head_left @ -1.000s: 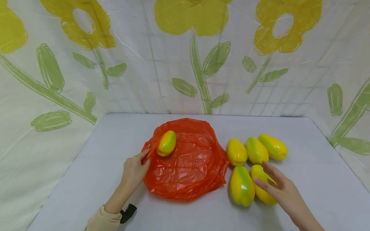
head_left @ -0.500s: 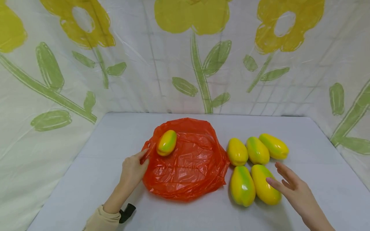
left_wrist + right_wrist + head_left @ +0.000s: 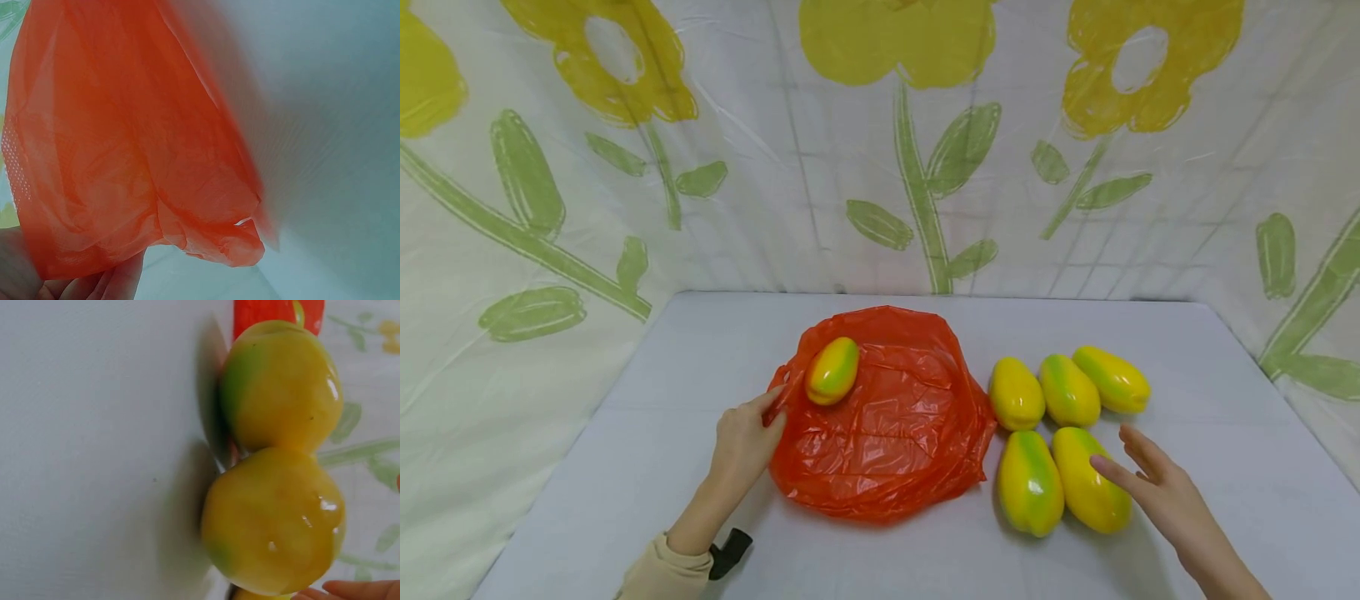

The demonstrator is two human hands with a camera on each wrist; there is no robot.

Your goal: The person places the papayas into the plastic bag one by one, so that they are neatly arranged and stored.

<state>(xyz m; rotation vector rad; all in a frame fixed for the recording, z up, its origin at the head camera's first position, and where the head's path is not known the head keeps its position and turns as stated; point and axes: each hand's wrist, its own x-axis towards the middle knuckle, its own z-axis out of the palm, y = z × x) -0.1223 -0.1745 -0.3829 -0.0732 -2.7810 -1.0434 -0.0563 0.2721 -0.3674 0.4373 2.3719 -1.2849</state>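
Observation:
A red plastic bag (image 3: pixel 895 417) lies spread open on the table, with one yellow-green papaya (image 3: pixel 832 372) in its left part. My left hand (image 3: pixel 747 442) pinches the bag's left rim; in the left wrist view its fingers (image 3: pixel 125 275) lie behind the thin red film. To the bag's right, several more glossy papayas sit in two rows. My right hand (image 3: pixel 1165 487), fingers spread and holding nothing, is beside the right papaya (image 3: pixel 1090 479) of the near row. The right wrist view shows its fingertips (image 3: pixel 350 589) just below the lower papaya (image 3: pixel 275 522).
The left papaya (image 3: pixel 1030 483) of the near row and the nearest of the back row (image 3: pixel 1017 394) stand close to the bag's right edge. A white table (image 3: pixel 647 467) bears everything. Behind it hangs a flower-printed curtain (image 3: pixel 760 208).
My right hand has moved right, away from over the near-row papaya, and now shows more of it. My left hand and the bag have stayed nearly still.

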